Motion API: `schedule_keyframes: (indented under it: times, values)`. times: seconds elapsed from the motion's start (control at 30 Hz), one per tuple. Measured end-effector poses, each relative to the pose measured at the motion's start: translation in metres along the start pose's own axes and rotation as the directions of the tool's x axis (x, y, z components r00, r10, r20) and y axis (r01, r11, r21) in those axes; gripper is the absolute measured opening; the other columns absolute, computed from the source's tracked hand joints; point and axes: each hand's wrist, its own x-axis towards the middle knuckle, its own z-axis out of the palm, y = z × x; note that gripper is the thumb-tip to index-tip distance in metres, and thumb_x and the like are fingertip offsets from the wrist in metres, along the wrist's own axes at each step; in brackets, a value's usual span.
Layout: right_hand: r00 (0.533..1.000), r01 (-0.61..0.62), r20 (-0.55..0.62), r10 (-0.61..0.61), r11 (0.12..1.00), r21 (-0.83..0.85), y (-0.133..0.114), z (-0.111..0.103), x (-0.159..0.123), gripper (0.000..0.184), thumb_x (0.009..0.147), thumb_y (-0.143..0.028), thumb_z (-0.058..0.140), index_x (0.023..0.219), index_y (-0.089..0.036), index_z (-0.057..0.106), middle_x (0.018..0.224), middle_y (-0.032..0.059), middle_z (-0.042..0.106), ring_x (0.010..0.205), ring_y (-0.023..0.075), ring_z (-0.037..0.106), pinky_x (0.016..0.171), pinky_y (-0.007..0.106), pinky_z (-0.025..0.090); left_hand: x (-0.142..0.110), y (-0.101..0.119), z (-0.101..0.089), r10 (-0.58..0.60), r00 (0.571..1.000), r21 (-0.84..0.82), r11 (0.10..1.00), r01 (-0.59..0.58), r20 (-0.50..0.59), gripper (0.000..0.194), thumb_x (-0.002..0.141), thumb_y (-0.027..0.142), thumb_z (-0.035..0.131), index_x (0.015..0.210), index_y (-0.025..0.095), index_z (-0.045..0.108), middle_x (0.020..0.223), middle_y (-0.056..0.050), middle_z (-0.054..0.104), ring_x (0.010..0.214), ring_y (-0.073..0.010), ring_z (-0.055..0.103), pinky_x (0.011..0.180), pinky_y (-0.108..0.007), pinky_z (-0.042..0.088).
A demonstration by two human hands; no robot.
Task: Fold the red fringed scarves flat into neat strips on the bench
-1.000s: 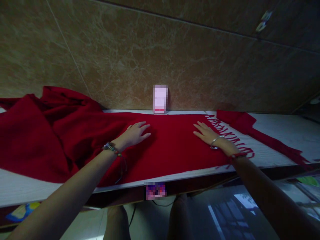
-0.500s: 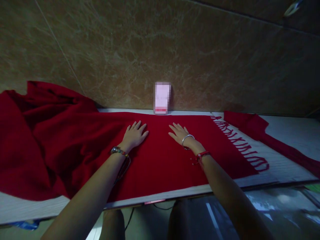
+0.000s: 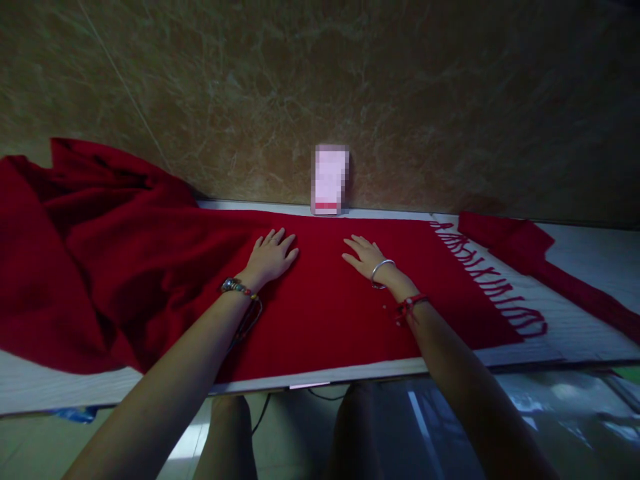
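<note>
Red scarf (image 3: 320, 307): lying along worktop (image 3: 600, 260), bunched toward its left end, flat mid-length | Grip: left hand (image 3: 271, 257) and right hand (image 3: 367, 259) resting spread on scarf, pinching nothing | Step: apparently smoothing | Next: seemingly calling for even pressure toward the left-end folds (image 3: 110, 267)

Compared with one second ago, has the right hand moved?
Yes: the right hand has moved leftward over the red cloth, toward the pale pink object.

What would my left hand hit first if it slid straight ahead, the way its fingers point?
Most likely the marbled wall, beyond the far edge of the red cloth under your left hand. The blurred pink object looks to be right of that line, though depth is hard to judge.
</note>
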Motion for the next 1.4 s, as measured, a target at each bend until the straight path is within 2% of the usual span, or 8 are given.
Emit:
schedule_keyframes:
  times: [0.37,0.53,0.7,0.83,1.07,1.17,1.3,1.4]
  values:
    - [0.979,-0.028,-0.193,0.061,0.986,0.166,0.004,0.0,0.008,0.036,0.086,-0.026,0.051,0.118,-0.013,0.06,0.134,0.0138,0.052,0.127,0.0207,0.044,0.108,0.038,0.031,-0.001,0.002,-0.005,-0.002,0.997,0.092,0.996,-0.005,0.077,0.053,0.096,0.039,0.021,0.144,0.018,0.028,0.152,-0.011,0.022,0.139,-0.0284,0.018,0.11,-0.045,0.023]
    - [0.957,0.023,-0.282,0.067,0.952,0.306,0.032,-0.02,0.035,0.027,0.084,-0.023,0.049,0.105,-0.023,0.067,0.113,0.0051,0.067,0.107,0.0183,0.06,0.094,0.037,0.047,0.013,-0.011,-0.026,0.119,0.989,0.257,0.956,-0.137,0.084,0.052,0.093,0.04,0.034,0.141,0.02,0.034,0.151,-0.012,0.025,0.138,-0.0322,0.019,0.108,-0.05,0.024]
    - [0.969,-0.048,-0.236,0.071,0.994,0.102,0.061,-0.051,0.057,0.032,0.08,-0.02,0.053,0.108,-0.02,0.066,0.109,0.0099,0.068,0.1,0.0245,0.063,0.089,0.041,0.049,0.035,-0.027,-0.051,0.053,0.998,0.357,0.932,-0.057,0.021,0.05,0.089,0.03,0.043,0.137,0.016,0.04,0.147,-0.015,0.032,0.136,-0.0318,0.025,0.106,-0.049,0.025]
    - [0.996,0.034,-0.081,-0.047,0.988,-0.153,0.065,-0.062,0.067,0.041,0.078,-0.014,0.054,0.118,-0.017,0.062,0.122,0.0126,0.062,0.113,0.026,0.056,0.098,0.041,0.042,0.055,-0.038,-0.064,0.02,0.998,0.351,0.936,-0.039,0.058,0.044,0.088,0.024,0.043,0.13,0.011,0.048,0.133,-0.017,0.051,0.123,-0.0302,0.045,0.1,-0.046,0.034]
    - [0.998,0.05,0.043,-0.04,0.967,-0.249,0.055,-0.058,0.086,0.046,0.08,-0.014,0.053,0.126,-0.016,0.055,0.131,0.0131,0.055,0.119,0.0233,0.051,0.099,0.034,0.041,0.068,-0.041,-0.079,0.077,0.994,0.321,0.942,-0.099,0.082,0.035,0.084,0.014,0.037,0.106,0.018,0.064,0.112,-0.009,0.063,0.101,-0.0209,0.06,0.076,-0.025,0.046]
    - [0.997,0.022,0.077,-0.001,0.959,-0.281,0.052,-0.052,0.091,0.045,0.082,-0.015,0.051,0.127,-0.016,0.053,0.13,0.0133,0.055,0.115,0.0215,0.054,0.094,0.03,0.043,0.063,-0.041,-0.081,0.115,0.993,0.352,0.928,-0.121,0.039,0.034,0.087,0.018,0.038,0.113,0.017,0.06,0.119,-0.011,0.058,0.103,-0.0222,0.059,0.08,-0.027,0.046]
    - [0.993,-0.04,0.087,0.074,0.937,-0.346,0.05,-0.05,0.094,0.038,0.083,-0.014,0.05,0.119,-0.013,0.059,0.121,0.0167,0.061,0.104,0.0221,0.061,0.081,0.028,0.048,0.059,-0.045,-0.077,0.052,0.998,0.368,0.928,-0.062,0.035,0.043,0.087,0.028,0.046,0.127,0.014,0.049,0.13,-0.015,0.052,0.119,-0.0283,0.048,0.094,-0.039,0.04]
    - [0.992,-0.045,0.089,0.087,0.917,-0.396,0.049,-0.053,0.093,0.031,0.081,-0.018,0.056,0.11,-0.013,0.064,0.115,0.0165,0.063,0.099,0.0225,0.062,0.076,0.027,0.048,0.062,-0.048,-0.072,-0.005,0.998,0.35,0.937,-0.016,0.061,0.04,0.087,0.021,0.043,0.126,0.014,0.051,0.122,-0.015,0.058,0.112,-0.0256,0.054,0.089,-0.036,0.043]
